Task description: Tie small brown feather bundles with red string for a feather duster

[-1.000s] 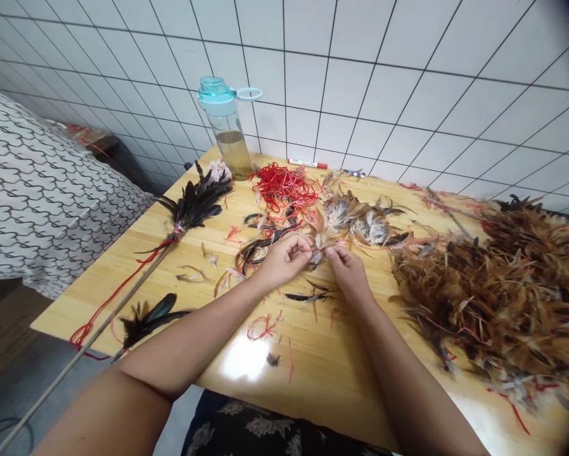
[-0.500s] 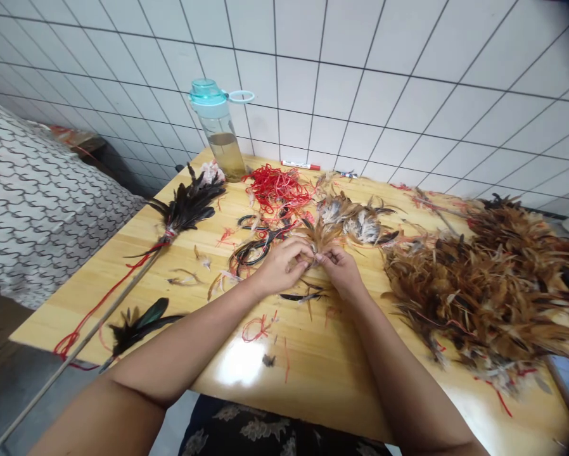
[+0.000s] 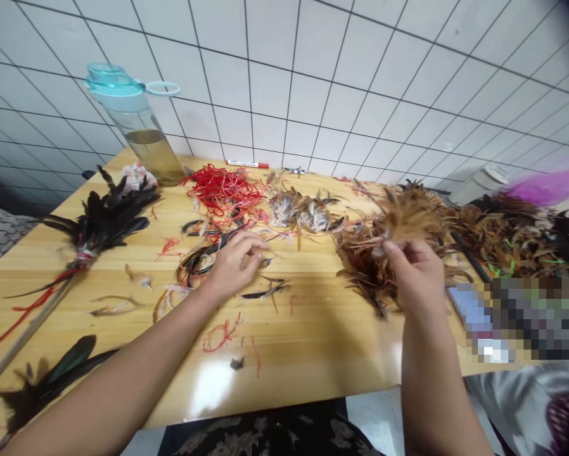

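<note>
- Pinching a brown feather bundle [image 3: 410, 215] near its base, the right hand [image 3: 415, 266] has thumb and fingers closed; bundle is over the right half of the tabletop [image 3: 308, 361], feather ends fanned toward the far edge.
- Brown feather pile [image 3: 360, 263] lies under and beside the bundle; cannot tell whether the two touch.
- Left hand [image 3: 239, 259] at mid-tabletop, fingers loosely curled, thumb near forefinger. Small dark wisp at the fingertips; cannot tell if gripped.
- Black looped item [image 3: 192, 263] just beside the left hand, partly covered by it.
- Far edge: red string tangle [image 3: 225, 190], red-and-white marker [image 3: 246, 164] behind it; mottled feather clumps [image 3: 308, 212] to the right of the tangle.
- Far left corner: bottle [image 3: 146, 142], upright, blue lid, part filled with yellowish liquid.
- Left edge: black feather bundle [image 3: 106, 215] bound to a stick [image 3: 37, 323]; loose dark feathers [image 3: 51, 380] nearer the near left corner, partly behind the left forearm.
- Near edge: small dark tuft [image 3: 237, 363], with a thin red loop [image 3: 218, 335] farther in.
- Right end: second feather pile [image 3: 512, 234]; pinkish-purple thing [image 3: 545, 187] beyond, blurred.
</note>
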A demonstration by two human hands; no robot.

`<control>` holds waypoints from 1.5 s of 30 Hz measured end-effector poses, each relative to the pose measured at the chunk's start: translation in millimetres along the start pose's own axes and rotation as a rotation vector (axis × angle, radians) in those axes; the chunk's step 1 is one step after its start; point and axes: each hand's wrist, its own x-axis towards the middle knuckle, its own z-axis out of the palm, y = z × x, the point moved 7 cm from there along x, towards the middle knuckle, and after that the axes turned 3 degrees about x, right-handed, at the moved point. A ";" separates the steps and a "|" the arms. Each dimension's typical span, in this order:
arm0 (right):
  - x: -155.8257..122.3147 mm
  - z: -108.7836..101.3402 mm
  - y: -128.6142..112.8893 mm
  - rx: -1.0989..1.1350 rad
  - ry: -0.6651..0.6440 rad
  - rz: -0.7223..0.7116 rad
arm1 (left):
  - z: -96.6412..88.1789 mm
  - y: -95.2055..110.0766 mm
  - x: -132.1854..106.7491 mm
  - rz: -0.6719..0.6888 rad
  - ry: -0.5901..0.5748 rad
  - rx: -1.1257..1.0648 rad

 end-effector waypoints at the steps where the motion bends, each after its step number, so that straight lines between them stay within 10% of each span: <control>1: -3.3 -22.6 9.2 -0.054 0.052 0.023 | -0.6 0.8 -0.3 0.006 0.005 0.005; 7: -37.9 -132.9 70.4 -0.442 0.254 0.199 | -2.2 -1.4 -1.3 0.002 0.016 0.022; 11: -52.7 -156.1 87.8 -0.812 0.225 0.254 | 0.0 -4.7 -2.1 -0.013 0.004 0.017; 21: -55.7 -86.7 90.7 -1.176 -0.085 0.284 | -0.7 -6.5 -4.8 -0.005 0.006 0.041; 38: -48.2 -101.1 10.0 -0.861 0.125 0.034 | -5.6 -5.2 -2.2 -0.031 0.015 0.043; 45: -67.5 3.9 -28.8 -0.721 -0.188 -0.240 | -12.5 -0.2 -1.3 -0.025 0.067 0.045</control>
